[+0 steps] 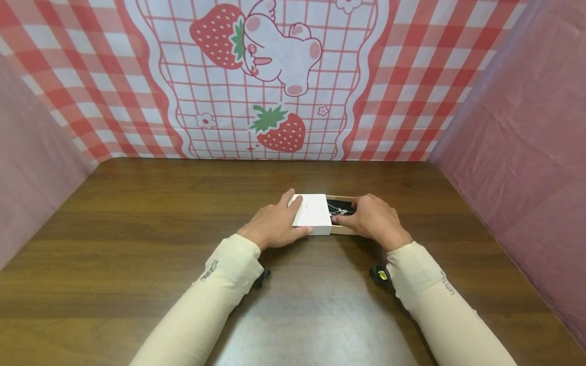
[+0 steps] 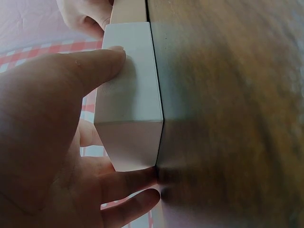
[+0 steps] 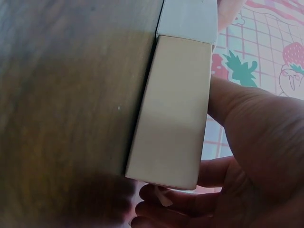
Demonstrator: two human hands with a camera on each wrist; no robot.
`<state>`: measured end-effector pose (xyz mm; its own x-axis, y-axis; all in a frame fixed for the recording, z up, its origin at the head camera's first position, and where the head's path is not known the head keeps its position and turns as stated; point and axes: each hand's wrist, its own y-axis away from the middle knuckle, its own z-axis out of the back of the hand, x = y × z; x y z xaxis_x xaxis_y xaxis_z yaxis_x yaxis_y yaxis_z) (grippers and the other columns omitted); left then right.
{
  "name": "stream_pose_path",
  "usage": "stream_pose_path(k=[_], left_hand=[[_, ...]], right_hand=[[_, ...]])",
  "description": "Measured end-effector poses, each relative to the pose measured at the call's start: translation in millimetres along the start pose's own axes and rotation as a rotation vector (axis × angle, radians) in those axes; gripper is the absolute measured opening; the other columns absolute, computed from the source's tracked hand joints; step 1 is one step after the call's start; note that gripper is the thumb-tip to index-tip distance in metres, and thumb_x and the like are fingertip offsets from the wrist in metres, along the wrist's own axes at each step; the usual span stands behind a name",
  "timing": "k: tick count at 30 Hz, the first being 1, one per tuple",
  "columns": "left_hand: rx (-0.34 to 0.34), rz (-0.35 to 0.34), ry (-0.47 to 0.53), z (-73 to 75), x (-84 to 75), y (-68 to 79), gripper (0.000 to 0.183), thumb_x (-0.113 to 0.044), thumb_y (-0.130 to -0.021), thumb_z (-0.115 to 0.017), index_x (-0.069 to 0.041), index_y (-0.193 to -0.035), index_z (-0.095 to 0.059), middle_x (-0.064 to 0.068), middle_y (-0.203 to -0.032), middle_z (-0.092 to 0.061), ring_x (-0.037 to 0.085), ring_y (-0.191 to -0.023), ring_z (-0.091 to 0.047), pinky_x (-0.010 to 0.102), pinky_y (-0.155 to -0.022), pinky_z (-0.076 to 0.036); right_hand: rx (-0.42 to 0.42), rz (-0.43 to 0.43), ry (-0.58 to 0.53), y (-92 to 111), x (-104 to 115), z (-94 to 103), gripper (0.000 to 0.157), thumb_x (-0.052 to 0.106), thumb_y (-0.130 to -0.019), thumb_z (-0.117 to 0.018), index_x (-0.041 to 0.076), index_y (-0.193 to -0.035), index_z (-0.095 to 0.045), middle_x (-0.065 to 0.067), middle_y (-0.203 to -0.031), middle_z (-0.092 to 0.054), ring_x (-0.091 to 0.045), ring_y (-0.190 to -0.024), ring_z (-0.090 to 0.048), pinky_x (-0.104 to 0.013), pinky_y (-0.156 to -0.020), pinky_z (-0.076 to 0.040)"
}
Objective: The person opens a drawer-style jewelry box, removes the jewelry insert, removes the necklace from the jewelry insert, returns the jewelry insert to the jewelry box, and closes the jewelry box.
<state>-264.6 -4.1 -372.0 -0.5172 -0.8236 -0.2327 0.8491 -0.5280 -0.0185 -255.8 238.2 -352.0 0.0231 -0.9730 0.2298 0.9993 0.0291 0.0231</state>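
Observation:
A small drawer-style jewelry box lies flat on the table, its white sleeve (image 1: pixel 312 210) to the left and its tan drawer (image 1: pixel 342 230) slid partly out to the right. Inside the drawer, a silver chain (image 1: pixel 339 210) rests on a black lining. My left hand (image 1: pixel 276 223) grips the sleeve, thumb on the near side (image 2: pixel 128 76) and other fingers round its left end and top. At the drawer's right end, my right hand (image 1: pixel 377 218) holds it with the thumb over the inside and fingers about the end. A pale ribbon tab (image 3: pixel 163 196) hangs there between the fingers.
The box stands on a brown wood-grain table (image 1: pixel 137 244). Behind it hangs a red-checked cloth with strawberries (image 1: pixel 281 133). Pink cloth (image 1: pixel 526 132) closes in both sides. Below each sleeve cuff sits a dark wrist device (image 1: pixel 379 275).

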Motion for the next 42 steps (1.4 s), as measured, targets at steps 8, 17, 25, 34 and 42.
stream_pose_path(k=[8,17,25,34,42], left_hand=[[0.000,0.000,0.007,1.0,-1.3,1.5,0.086,-0.059,-0.097,-0.053,-0.010,-0.160,-0.022,0.017,-0.165,-0.014,0.040,-0.127,-0.053,0.048,-0.104,-0.044],[-0.009,0.000,0.006,-0.3,-1.0,1.3,0.086,-0.059,-0.096,-0.054,-0.010,-0.160,-0.023,0.017,-0.165,-0.015,0.040,-0.128,-0.051,0.048,-0.105,-0.043],[0.001,0.011,-0.001,-0.3,-1.6,0.3,0.086,-0.059,-0.097,-0.053,-0.011,-0.160,-0.022,0.016,-0.165,-0.014,0.040,-0.129,-0.050,0.048,-0.106,-0.042],[0.003,0.010,0.008,-0.6,-3.1,0.9,0.085,-0.059,-0.097,-0.053,-0.010,-0.160,-0.023,0.016,-0.165,-0.015,0.040,-0.130,-0.050,0.048,-0.107,-0.041],[0.001,0.009,0.006,0.3,-3.1,1.3,0.085,-0.059,-0.097,-0.053,-0.010,-0.160,-0.023,0.016,-0.165,-0.014,0.040,-0.130,-0.050,0.048,-0.107,-0.041]], right_hand=[[0.000,0.001,0.003,-1.2,-1.0,-1.6,0.068,0.061,-0.082,-0.072,-0.002,-0.108,-0.071,-0.016,-0.104,-0.058,-0.030,-0.089,-0.052,-0.047,-0.072,-0.049],[-0.003,0.011,0.015,-2.3,-0.4,-3.2,0.067,0.059,-0.081,-0.074,-0.004,-0.105,-0.071,-0.020,-0.113,-0.051,-0.035,-0.103,-0.046,-0.052,-0.082,-0.048],[-0.018,0.031,0.011,-2.4,-0.3,-4.6,0.063,0.056,-0.082,-0.074,-0.002,-0.106,-0.072,-0.021,-0.124,-0.053,-0.036,-0.110,-0.046,-0.056,-0.086,-0.048],[-0.017,0.030,0.012,-0.5,-0.7,-3.7,0.055,0.053,-0.084,-0.074,0.000,-0.096,-0.071,-0.019,-0.121,-0.052,-0.034,-0.106,-0.045,-0.055,-0.086,-0.047],[-0.035,0.045,-0.005,1.0,-1.0,-2.4,0.055,0.052,-0.086,-0.072,-0.001,-0.100,-0.072,-0.019,-0.120,-0.054,-0.034,-0.106,-0.047,-0.055,-0.085,-0.048]])
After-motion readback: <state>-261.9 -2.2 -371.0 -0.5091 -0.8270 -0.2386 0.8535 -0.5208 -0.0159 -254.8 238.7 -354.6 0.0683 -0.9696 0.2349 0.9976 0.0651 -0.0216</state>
